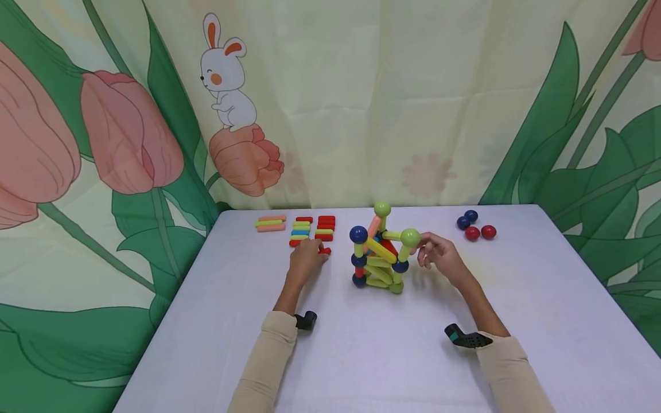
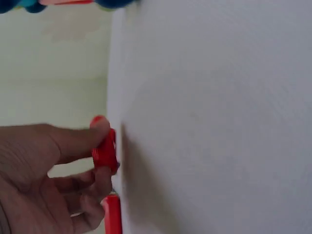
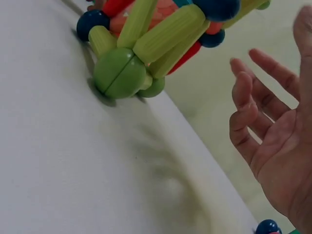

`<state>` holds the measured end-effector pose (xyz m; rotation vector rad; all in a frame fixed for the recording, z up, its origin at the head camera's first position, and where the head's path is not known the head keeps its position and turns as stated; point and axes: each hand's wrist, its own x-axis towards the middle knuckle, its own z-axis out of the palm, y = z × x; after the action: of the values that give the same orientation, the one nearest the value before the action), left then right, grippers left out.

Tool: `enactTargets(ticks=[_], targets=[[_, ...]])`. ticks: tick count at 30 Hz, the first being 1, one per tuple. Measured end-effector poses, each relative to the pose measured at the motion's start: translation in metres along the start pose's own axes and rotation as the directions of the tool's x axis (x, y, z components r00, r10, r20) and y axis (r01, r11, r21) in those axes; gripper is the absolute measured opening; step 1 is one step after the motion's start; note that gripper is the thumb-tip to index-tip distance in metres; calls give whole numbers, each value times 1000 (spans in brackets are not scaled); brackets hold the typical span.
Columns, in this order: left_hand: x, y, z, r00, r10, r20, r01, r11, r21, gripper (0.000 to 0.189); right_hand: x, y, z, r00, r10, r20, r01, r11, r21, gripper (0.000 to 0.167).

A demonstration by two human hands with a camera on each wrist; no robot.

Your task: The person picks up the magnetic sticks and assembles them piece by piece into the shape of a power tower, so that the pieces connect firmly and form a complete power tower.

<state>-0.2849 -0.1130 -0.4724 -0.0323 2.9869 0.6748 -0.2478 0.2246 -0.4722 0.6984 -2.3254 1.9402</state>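
My left hand [image 1: 304,263] pinches a short red rod [image 2: 104,155] between thumb and fingertips, low over the table in front of the rod rows. To its right stands a tower [image 1: 382,250] built of green and dark blue balls joined by yellow-green, yellow, red and pink rods. My right hand [image 1: 440,258] is at the tower's right side, its fingers loosely bent and holding nothing. In the right wrist view the palm faces the tower, and a green ball [image 3: 119,73] at the tower's base rests on the table.
Behind the left hand lie rows of rods: pink and yellow-green [image 1: 271,223], mixed colours [image 1: 301,232], and mostly red [image 1: 325,227]. Two dark blue balls [image 1: 463,222] and two red balls [image 1: 480,233] sit at the back right. A printed curtain [image 1: 335,103] hangs behind the white table [image 1: 361,355].
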Motion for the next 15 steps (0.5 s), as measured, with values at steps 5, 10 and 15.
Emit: enactTargets(ticks=[5,10,15], targets=[[-2,7,-16,998,41,53,-15,906,-423,35,20,-11,-5,988,68,-137,-70,998,-9,25],[-11,27,-39,996,63,55,4,622,-783,43,42,-31,2,990,26,-139,-39,995,-91,37],[-25,51,-57,997,80,18,-12,359,-933,43,58,-44,10,996,-15,-83,8,995,-94,37]])
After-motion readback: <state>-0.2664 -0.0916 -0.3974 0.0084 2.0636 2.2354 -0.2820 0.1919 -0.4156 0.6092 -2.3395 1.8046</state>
